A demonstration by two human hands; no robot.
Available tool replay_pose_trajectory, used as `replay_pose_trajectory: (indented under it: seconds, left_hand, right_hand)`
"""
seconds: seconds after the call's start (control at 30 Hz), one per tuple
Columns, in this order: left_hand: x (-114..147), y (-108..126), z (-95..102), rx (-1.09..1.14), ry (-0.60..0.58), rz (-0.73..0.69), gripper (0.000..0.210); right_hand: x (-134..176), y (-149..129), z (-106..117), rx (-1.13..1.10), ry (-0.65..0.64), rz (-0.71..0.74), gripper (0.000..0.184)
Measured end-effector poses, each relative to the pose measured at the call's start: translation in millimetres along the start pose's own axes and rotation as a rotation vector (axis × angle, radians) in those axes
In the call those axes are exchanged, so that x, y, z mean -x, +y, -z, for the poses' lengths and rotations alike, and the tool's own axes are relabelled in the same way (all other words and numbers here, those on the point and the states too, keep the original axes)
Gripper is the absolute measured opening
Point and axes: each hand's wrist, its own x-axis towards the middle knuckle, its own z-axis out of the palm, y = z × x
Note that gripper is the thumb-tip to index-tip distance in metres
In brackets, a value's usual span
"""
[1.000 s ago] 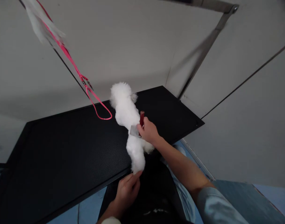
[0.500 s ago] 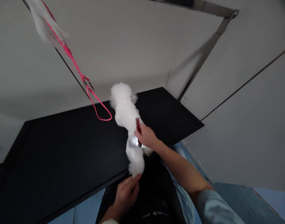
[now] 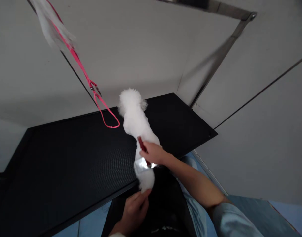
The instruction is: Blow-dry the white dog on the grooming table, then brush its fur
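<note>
A white fluffy dog (image 3: 135,115) stands on a black grooming table, its head toward the wall and its back to me. My right hand (image 3: 153,152) grips the dark red handle of a slicker brush (image 3: 144,164). The brush's shiny metal head lies against the fur of the dog's hind leg. Below it, my left hand (image 3: 135,205) is closed on the lower end of that hind leg (image 3: 147,181), at the table's near edge. The paw itself is hidden by my fingers.
A pink leash loop (image 3: 111,115) hangs over the black table (image 3: 79,158), left of the dog. A metal arm (image 3: 220,59) rises at the back right, beside the grey wall (image 3: 141,42). My black apron (image 3: 166,204) is against the near table edge.
My right hand has drawn the brush down the hind leg, toward my left hand, and its handle now tilts more to the left. The left hand keeps its hold on the leg.
</note>
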Motion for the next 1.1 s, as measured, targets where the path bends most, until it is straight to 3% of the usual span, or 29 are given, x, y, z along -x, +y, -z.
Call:
replay_pose_trajectory:
  seconds: [0.1,0.13,0.27,0.4,0.43,0.5,0.57,0.67,0.7,0.83,0.97,1.0,1.1]
  left_hand:
    - [0.2,-1.5,1.7,-0.004,0.011,0.002,0.03]
    - [0.3,-1.9,2.0,-0.005,0.011,-0.003,0.03]
    - [1.5,-2.8,2.4,-0.004,0.007,0.002,0.029]
    - [2.6,-5.1,4.0,0.004,0.011,0.016,0.029]
    - [2.7,-5.9,4.5,0.002,0.011,0.014,0.029]
    - [2.8,-7.3,5.5,-0.005,0.008,0.012,0.029]
    - [2.4,-7.9,6.1,-0.012,0.012,0.014,0.028]
    - [1.3,-7.5,6.5,-0.011,0.019,0.016,0.026]
    - [0.9,-7.3,6.5,-0.009,0.022,0.013,0.026]
    - [0.1,-7.3,6.8,0.008,0.027,0.011,0.025]
    - [-0.2,-7.9,7.7,-0.011,0.023,0.038,0.024]
    - [-0.6,-7.8,8.1,-0.014,0.019,0.033,0.024]
    - [-2.2,-7.2,9.5,-0.013,0.011,0.029,0.024]
  right_hand:
    - [0.6,1.0,1.7,0.022,0.261,-0.104,0.021]
    - [1.0,1.0,2.2,-0.004,0.274,-0.091,0.022]
    - [0.7,0.1,2.8,-0.075,0.009,0.0,0.015]
    - [-1.2,-0.7,2.9,-0.003,0.257,-0.108,0.02]
    - [-1.2,-1.1,2.5,-0.003,0.244,-0.078,0.021]
    - [-1.2,-1.6,1.6,-0.017,0.095,0.004,0.018]
    - [-1.8,-1.5,1.4,-0.004,0.039,-0.014,0.017]
    - [-2.4,-1.0,2.7,0.041,0.289,-0.149,0.021]
    - [-2.0,-1.1,2.9,0.03,0.304,-0.135,0.022]
    - [1.2,-1.2,1.6,-0.038,0.053,-0.013,0.017]
    - [2.9,0.1,2.7,0.011,0.328,-0.108,0.02]
    - [3.2,0.0,3.0,-0.009,0.302,-0.079,0.02]
    - [3.1,-0.8,2.2,-0.054,0.064,0.001,0.017]
